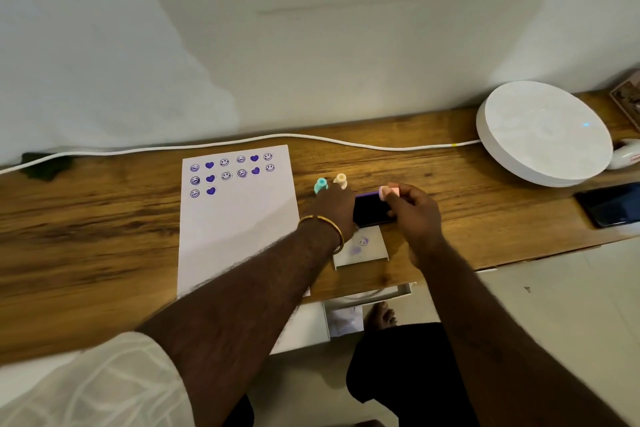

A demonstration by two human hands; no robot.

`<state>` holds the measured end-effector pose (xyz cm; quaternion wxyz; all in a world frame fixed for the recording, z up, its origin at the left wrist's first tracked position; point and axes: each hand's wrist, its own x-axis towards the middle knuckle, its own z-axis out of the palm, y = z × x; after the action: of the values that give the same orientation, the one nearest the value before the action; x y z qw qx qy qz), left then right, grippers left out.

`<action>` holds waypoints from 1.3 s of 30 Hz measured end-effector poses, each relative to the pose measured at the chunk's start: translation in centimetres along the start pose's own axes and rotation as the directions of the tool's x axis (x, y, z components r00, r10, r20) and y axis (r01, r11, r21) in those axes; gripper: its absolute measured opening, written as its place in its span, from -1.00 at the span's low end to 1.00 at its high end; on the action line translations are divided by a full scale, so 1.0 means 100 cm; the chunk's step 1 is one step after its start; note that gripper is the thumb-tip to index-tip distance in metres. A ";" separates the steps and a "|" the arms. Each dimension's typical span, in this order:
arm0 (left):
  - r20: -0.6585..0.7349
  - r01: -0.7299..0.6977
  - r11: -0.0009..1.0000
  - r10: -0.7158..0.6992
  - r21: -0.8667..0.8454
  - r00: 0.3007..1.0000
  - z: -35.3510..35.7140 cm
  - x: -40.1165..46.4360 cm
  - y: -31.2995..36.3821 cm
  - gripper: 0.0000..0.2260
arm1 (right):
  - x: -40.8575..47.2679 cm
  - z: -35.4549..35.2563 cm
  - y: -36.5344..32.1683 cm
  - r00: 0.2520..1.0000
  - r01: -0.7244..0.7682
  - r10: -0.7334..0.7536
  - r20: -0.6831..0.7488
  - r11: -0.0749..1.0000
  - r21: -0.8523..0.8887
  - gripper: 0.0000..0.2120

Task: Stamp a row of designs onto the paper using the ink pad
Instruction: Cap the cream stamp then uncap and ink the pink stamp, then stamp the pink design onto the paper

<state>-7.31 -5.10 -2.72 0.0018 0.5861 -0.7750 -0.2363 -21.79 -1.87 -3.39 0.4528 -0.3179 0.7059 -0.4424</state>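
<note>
Below the desk's near edge lie a pale tiled floor, a bare foot [382, 315] and a white box [367, 302] jutting out from under the top. On the desk [104, 218], a long wooden top with strong grain set against a plain white wall, a sheet of white paper [239, 222] lies lengthwise from the near edge toward the wall. Just right of it, a small white lid [363, 251] (faintly smudged with purple) sits close to the near edge, and the ink pad [370, 210], dark with a purple rim, rests at the lid's far side. The left hand [334, 208], a gold bangle [325, 229] at its wrist, lies with curled fingers on the pad's left end, seemingly steadying it; how firmly it grips cannot be told. The right hand [414, 213] pinches a pink stamp [388, 191] between thumb and fingers over the pad's far right corner. Two more stamps stand just beyond the left hand, one teal [320, 184] and one cream [340, 179], making three in all. At the paper's far end are fourteen purple prints [232, 172]: six, six, then two, smiling faces and hearts mixed. A black phone [611, 204] lies at the right edge. Along the far edge runs a white cable [242, 141] to a round white device [543, 133] in the far right corner.
</note>
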 end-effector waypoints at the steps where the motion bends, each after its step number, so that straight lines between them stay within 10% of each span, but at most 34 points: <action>1: -0.001 0.002 1.000 -0.002 0.009 1.000 0.000 0.000 0.001 -0.55 | -0.001 -0.003 -0.004 0.997 -0.062 0.058 0.045 0.994 0.085 -0.85; 10: 0.034 -0.023 1.000 0.023 -0.011 0.999 -0.015 -0.011 0.003 -0.61 | -0.021 -0.005 -0.029 0.899 -0.427 0.263 0.351 0.706 0.565 -0.68; 17: -0.203 -0.099 0.991 0.079 -0.091 0.976 -0.051 -0.043 -0.087 -0.73 | -0.038 0.011 -0.045 0.847 -0.500 0.186 0.497 0.595 0.629 -0.67; 22: -0.253 0.129 0.992 -0.123 0.007 0.960 -0.056 -0.071 -0.205 -0.27 | -0.046 0.046 -0.048 0.818 -0.546 0.198 0.541 0.565 0.619 -0.77; 33: -0.233 0.212 0.966 -0.174 0.148 0.957 -0.035 -0.082 -0.285 -0.12 | -0.045 0.158 -0.052 0.767 -0.558 0.223 0.601 0.694 0.455 -0.67; 39: -0.306 0.197 0.956 -0.124 0.220 0.944 -0.022 -0.079 -0.289 -0.13 | -0.034 0.215 -0.038 0.916 -0.135 0.126 0.381 0.991 -0.004 -0.85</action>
<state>22.01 -4.54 -9.23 0.0227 0.6714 -0.7391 -0.0491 -0.51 -7.73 -2.96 0.6131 -0.3447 0.6193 -0.3489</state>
